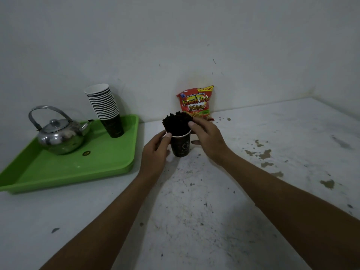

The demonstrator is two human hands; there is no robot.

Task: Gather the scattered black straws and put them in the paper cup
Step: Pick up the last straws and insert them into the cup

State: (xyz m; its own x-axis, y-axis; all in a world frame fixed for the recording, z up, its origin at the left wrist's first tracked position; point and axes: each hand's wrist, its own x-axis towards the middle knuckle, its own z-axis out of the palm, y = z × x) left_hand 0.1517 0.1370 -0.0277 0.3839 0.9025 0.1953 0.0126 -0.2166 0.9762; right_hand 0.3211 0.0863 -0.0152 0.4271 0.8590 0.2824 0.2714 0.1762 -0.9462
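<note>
**A:** ok so what can go sideways here imo? cup (180, 144) is a light paper thing stuffed w/ straws (176, 123); looks top-heavy to me; the bundle sticks well above the rim and fans out a bit; one clumsy nudge from the right hand (209, 141) and the whole lot could tip; then you're back to picking straws off the table (214, 211)

**B:** agreed; also squeezing too hard; left hand (155, 152) is wrapped round the left side of the cup, thumb up at the rim; thin paper wall prob dents easy; crush it and straws could pop out

**A:** yeah; right hand isn't really gripping anything afaict; fingers loosely curled, thumb tip touching the straw tops on the right side, rest of the hand behind/beside the cup; looks like it's just patting them in; can't tell if the far fingers touch the cup tho

**B:** where's the cup sit btw?

**A:** upright on the table, mid-frame, just in front of the snack bag (196, 103); right of the tray (78, 168) w/ kettle (58, 137) and cup stack (104, 106); not on the tray

**B:** and the straws themselves?

**A:** black, short, dense bunch, standing roughly upright, tops uneven; cup is dark w/ white rim and a pale logo; don't see any loose straws on the table, so I'd guess it's basically done; lighting's dim tho, so a stray one could hide among the dark specks
</note>
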